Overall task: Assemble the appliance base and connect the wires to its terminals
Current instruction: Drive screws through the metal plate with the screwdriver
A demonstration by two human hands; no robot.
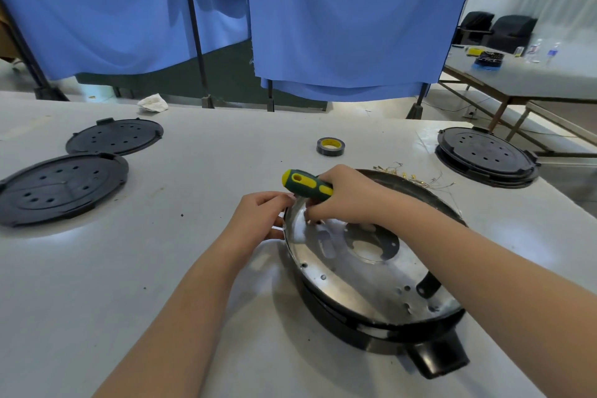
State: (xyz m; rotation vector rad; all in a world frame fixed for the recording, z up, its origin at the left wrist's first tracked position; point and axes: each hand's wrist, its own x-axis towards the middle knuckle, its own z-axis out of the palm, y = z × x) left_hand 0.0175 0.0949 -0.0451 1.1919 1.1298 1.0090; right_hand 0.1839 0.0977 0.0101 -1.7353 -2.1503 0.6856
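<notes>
So the appliance base (371,255) is sitting on the white table (161,268), right of centre and close to the person. It's a round shiny metal pan in a black housing, open side up, with its black handle stub (436,357) pointing toward the near edge, slightly right.

The right hand (342,195) is wrapped around a green and yellow screwdriver (307,186). The handle lies nearly flat, its long axis running left-right, butt end pointing left and a bit away. The shaft is hidden behind the hand, so can't tell where the tip sits. The left hand (258,216) is at the base's left rim, fingers curled and pinching the edge there.

A bundle of thin wires (416,178) with brass-coloured ends lies just behind the base's far rim.

Other stuff: a roll of black tape (330,146) with a yellow core further back, two black perforated discs (61,187) on the left, and a stack of them (486,160) at far right. Blue curtains (339,26) hang behind. No readable writing anywhere.
</notes>
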